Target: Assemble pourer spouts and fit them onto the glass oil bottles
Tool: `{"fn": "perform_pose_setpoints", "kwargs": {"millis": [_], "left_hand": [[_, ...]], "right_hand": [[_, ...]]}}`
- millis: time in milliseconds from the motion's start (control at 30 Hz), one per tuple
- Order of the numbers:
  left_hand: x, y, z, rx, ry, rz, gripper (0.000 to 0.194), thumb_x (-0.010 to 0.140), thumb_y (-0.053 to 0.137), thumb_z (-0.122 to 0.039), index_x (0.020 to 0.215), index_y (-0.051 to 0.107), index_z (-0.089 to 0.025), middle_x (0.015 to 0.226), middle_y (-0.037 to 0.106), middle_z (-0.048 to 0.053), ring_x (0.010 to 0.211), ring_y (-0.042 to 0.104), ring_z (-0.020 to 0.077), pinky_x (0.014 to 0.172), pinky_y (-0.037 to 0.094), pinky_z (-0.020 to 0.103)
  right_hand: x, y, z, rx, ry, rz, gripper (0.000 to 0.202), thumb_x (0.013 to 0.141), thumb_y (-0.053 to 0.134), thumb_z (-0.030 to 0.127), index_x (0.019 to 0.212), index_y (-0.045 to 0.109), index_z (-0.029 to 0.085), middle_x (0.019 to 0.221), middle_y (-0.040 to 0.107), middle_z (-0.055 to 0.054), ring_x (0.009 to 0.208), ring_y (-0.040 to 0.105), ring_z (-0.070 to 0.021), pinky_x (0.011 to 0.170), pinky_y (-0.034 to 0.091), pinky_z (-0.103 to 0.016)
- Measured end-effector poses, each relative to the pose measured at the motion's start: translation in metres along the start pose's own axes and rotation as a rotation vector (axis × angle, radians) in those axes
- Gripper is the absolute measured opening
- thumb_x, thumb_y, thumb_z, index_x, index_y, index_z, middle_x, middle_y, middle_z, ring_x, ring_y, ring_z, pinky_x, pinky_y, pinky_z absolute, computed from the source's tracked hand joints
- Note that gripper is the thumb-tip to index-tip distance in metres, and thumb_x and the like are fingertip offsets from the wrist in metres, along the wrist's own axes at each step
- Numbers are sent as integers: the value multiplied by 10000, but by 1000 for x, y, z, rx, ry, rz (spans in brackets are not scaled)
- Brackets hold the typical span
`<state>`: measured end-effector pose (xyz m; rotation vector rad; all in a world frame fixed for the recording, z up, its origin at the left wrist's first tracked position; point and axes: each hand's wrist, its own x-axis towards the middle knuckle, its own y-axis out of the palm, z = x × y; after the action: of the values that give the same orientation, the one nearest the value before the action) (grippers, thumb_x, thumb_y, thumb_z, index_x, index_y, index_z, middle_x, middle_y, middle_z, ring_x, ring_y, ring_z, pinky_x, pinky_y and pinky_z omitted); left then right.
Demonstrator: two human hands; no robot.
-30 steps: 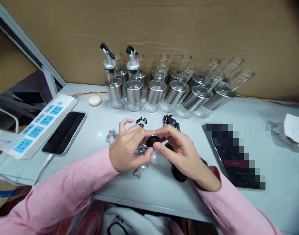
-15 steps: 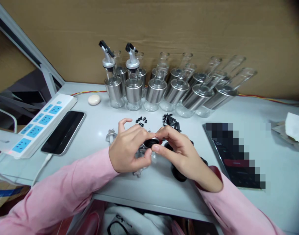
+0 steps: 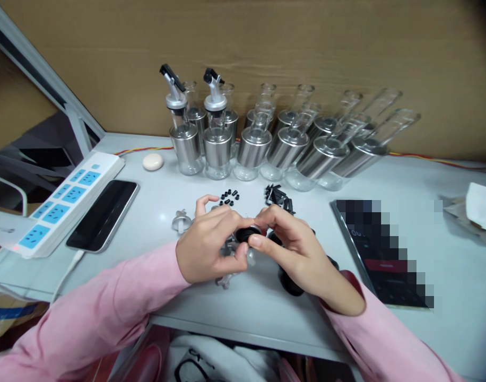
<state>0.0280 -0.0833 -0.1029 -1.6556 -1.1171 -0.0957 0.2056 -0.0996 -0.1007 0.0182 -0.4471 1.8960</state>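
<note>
Between my hands, above the table, is a bottle pourer (image 3: 248, 234) with a black ribbed stopper and a silvery rim; its lower side is hidden. My left hand (image 3: 211, 241) grips it from the left, fingers curled over its far edge and thumb lower down. From the right, my right hand (image 3: 293, 244) pinches the rim with thumb and forefinger. Silvery pourer tops (image 3: 182, 222) lie beside and beneath my left hand. Black rubber parts (image 3: 291, 282) are partly covered by my right hand. Small black caps (image 3: 228, 197) and black levers (image 3: 280, 198) form two piles beyond my hands.
Glass bottles with steel sleeves (image 3: 254, 151) line the back; two carry pourers (image 3: 215, 95). To the left are a power strip (image 3: 55, 207), a charging phone (image 3: 103, 215) and a cream round case (image 3: 153, 162). A blurred-out device (image 3: 380, 254) and white paper (image 3: 482, 207) lie right.
Both hands keep nearly the same pose around the pourer. The pourer has shifted very slightly to the right, and its black stopper shows a little more.
</note>
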Motion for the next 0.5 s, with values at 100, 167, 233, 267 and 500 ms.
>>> {"fn": "perform_pose_setpoints", "kwargs": {"millis": [100, 167, 233, 267, 500], "left_hand": [[0, 0, 0, -11, -5, 0, 146, 798, 444, -223, 928, 487, -172, 704, 607, -28, 656, 576, 127, 885, 299, 393], [0, 1, 0, -9, -8, 0, 137, 801, 440, -227, 916, 488, -171, 693, 601, -31, 651, 574, 126, 884, 299, 389], [0, 1, 1, -6, -8, -1, 138, 804, 436, -228, 920, 489, -174, 694, 605, -33, 650, 575, 125, 883, 297, 387], [0, 2, 1, -5, -9, -2, 144, 804, 436, -229, 928, 489, -177, 700, 610, -33, 652, 576, 125, 884, 296, 387], [0, 0, 1, -8, -16, -23, 191, 798, 460, -212, 982, 500, -176, 778, 645, -14, 701, 585, 138, 905, 278, 397]], "right_hand": [[1, 1, -1, 26, 5, 5, 165, 869, 553, 288, 761, 464, 202, 708, 468, 44, 669, 433, -96, 610, 349, -218], [1, 1, -1, 39, 12, 7, 164, 874, 547, 292, 763, 464, 203, 707, 463, 45, 665, 428, -96, 608, 348, -218], [1, 2, -2, 46, 19, 7, 163, 877, 544, 301, 769, 467, 204, 706, 462, 45, 664, 426, -97, 607, 347, -219], [1, 2, -3, 46, 20, 6, 163, 877, 544, 306, 773, 470, 205, 706, 463, 44, 664, 426, -98, 608, 347, -220], [0, 2, -5, 23, 4, -21, 156, 878, 545, 318, 789, 473, 213, 712, 466, 42, 670, 435, -104, 622, 351, -226]]}}
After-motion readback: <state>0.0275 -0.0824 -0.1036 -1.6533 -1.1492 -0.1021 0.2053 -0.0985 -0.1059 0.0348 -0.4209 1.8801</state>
